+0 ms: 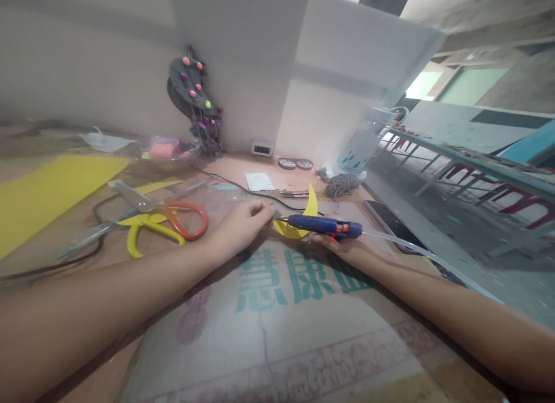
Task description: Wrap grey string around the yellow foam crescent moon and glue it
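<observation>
My right hand (332,241) is wrapped round a blue hot glue gun (318,224), its nozzle pointing left. A long translucent glue stick (403,241) runs out of the gun's rear. Beyond the barrel, and partly covered by it, is a yellow crescent cutout (311,202). My left hand (254,218) is closed in a pinch at the crescent's left tip, close to the nozzle. Something small and grey shows at those fingertips, too blurred to make out fully. Both hands are above a printed cardboard sheet (208,357) with green characters.
Left of my hands lie orange-handled scissors (186,221), yellow-handled scissors (151,232) and a yellow sheet (52,189). Behind are a small digital clock (262,148) and grey yarn (342,185). A phone (396,225) lies by the right edge; a decorated grey crescent (186,88) leans on the wall.
</observation>
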Demonstrator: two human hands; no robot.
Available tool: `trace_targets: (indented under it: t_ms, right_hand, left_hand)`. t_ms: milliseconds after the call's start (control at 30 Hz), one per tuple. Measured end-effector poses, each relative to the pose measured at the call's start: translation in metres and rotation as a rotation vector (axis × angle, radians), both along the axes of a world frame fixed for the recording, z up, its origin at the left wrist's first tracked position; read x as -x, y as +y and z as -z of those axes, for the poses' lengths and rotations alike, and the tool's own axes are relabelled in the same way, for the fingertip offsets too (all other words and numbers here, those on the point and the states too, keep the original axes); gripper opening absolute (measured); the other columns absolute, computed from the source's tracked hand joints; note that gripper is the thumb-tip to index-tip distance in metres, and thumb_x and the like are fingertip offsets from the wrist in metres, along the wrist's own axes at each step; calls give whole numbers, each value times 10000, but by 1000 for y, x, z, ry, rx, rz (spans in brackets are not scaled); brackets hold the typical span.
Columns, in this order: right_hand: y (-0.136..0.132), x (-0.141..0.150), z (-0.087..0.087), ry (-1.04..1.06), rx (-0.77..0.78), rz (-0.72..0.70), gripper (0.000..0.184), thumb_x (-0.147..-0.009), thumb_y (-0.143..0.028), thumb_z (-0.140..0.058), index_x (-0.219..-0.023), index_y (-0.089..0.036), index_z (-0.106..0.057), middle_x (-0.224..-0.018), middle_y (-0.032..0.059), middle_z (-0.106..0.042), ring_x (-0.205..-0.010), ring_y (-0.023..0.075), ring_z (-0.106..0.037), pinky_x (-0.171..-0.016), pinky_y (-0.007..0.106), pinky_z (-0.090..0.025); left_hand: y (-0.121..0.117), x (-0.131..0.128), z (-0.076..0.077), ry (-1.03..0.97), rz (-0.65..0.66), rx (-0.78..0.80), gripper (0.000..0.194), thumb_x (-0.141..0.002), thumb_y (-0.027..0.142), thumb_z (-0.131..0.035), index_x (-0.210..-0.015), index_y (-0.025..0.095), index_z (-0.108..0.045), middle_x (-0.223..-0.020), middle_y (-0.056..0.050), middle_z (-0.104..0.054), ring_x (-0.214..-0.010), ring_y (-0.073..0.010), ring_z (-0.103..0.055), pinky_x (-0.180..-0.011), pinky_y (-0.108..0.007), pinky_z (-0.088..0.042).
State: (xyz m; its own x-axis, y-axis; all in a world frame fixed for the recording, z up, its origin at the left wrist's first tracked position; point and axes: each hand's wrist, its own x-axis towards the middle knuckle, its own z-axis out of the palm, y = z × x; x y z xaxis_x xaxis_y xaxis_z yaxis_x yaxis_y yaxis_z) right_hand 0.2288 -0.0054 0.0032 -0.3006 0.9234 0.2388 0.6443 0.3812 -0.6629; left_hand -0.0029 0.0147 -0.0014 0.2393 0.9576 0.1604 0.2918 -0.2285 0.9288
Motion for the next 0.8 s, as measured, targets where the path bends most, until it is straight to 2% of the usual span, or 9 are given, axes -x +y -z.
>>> trace_targets:
  t_ms: [133, 267, 400, 533, 800]
  right_hand:
    - [1, -2, 1, 84, 28, -42, 237, -722, -471, -668, -837, -264, -663, -886, 18, -739, -801, 236, -701, -772, 340, -587]
    - [-1, -5, 1, 38, 41, -19, 230, -759, -439, -669, -907, -262, -673, -875, 12, -730, -780, 222, -696, -733, 326, -586]
    - [-2, -6, 1, 24, 38, -28, 275, -758, -428, -678, -988, -278, -668, -922, 7, -729, -832, 227, -693, -760, 323, -577]
    - [-3, -3, -3, 55, 88, -8, 241, -746, -448, -671, -917, -279, -669, -869, 2, -731, -799, 233, -697, -735, 325, -578]
    - [-9, 6, -14, 39, 89, 56, 251, -719, -478, -653, -833, -255, -652, -823, 15, -727, -753, 230, -682, -693, 311, -567]
  left_hand:
    - [0, -1, -1, -14, 7, 6, 293, -832, 411, -496, -687, 167, -571, -624, 33, -503, -605, -124, -465, -557, -228, -327]
    - [-1, -1, -3, -6, 6, 12, 300, -825, 404, -495, -640, 171, -539, -597, 37, -488, -584, -120, -448, -557, -230, -328]
    - [-1, -1, -3, 5, 8, 5, 307, -829, 409, -489, -638, 174, -531, -584, 39, -472, -564, -118, -429, -532, -231, -304]
    - [-2, 0, -2, -6, 7, 3, 303, -830, 411, -491, -651, 173, -544, -599, 38, -484, -573, -117, -444, -533, -227, -313]
    - [-2, -1, -3, -1, -16, 28, 304, -823, 408, -491, -622, 180, -502, -546, 53, -435, -498, -100, -383, -488, -223, -283]
